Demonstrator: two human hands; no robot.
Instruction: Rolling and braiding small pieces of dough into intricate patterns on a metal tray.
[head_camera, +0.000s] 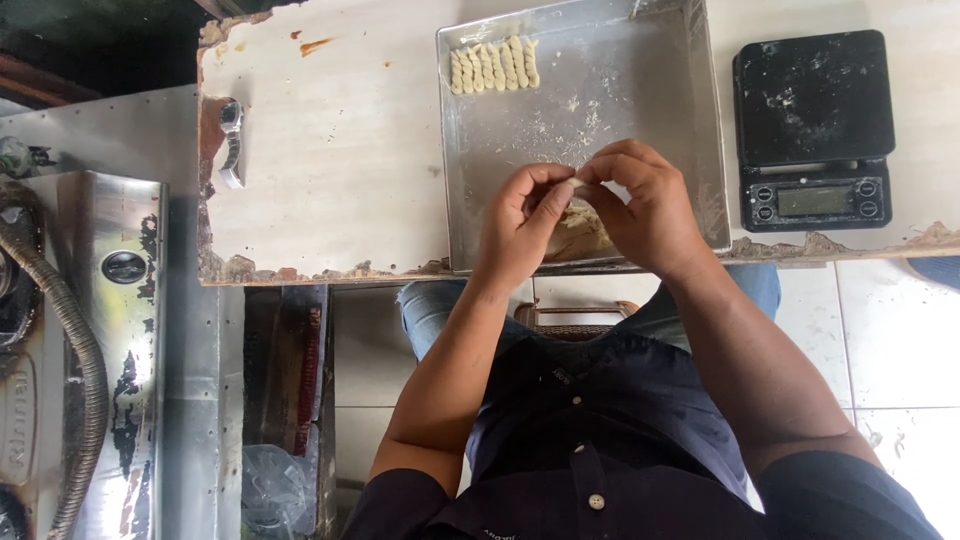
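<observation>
Both my hands meet over the near edge of a floured metal baking tray (690, 120). My left hand (520, 225) and my right hand (640, 205) pinch a small piece of pale dough (575, 183) between their fingertips. Below my hands, partly hidden, lies a lump of dough (578, 235) in the tray's near corner. Several twisted dough sticks (493, 66) lie side by side in a row at the tray's far left corner.
A black kitchen scale (812, 125) stands right of the tray on the worn white table (340, 150). A wristwatch (231, 145) lies near the table's left edge. A metal stove with a grey hose (85, 350) sits at the left. Tiled floor shows at the right.
</observation>
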